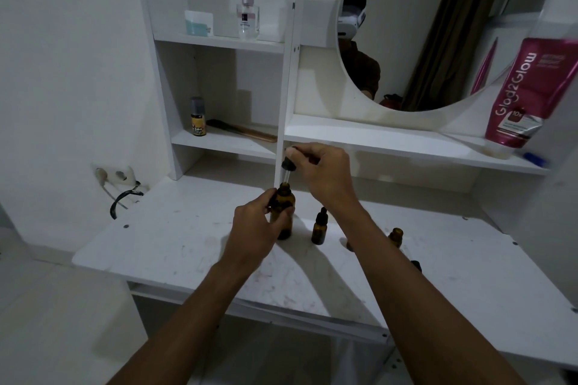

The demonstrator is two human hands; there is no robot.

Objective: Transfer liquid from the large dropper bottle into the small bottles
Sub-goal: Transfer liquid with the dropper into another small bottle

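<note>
Amber glass, the large dropper bottle (pixel 284 223) stands upright near the middle of the counter (pixel 175 237), toward its back edge, the left hand (pixel 251 228) wrapped round its body. Above it the right hand (pixel 325 175) pinches the dropper (pixel 287 167) by its black bulb, glass tube entering the neck. Best to ease the bulb open slowly for a full draw, then lift straight up (a tilt would drip). A capped small bottle (pixel 319 228) stands just beside; an open small bottle (pixel 396 235) waits nearer the right edge.

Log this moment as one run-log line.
left hand: grips large amber bottle | right hand: pinches dropper, pipette in bottle neck | capped small bottle: upright on desk | open small bottle: farther right
</note>
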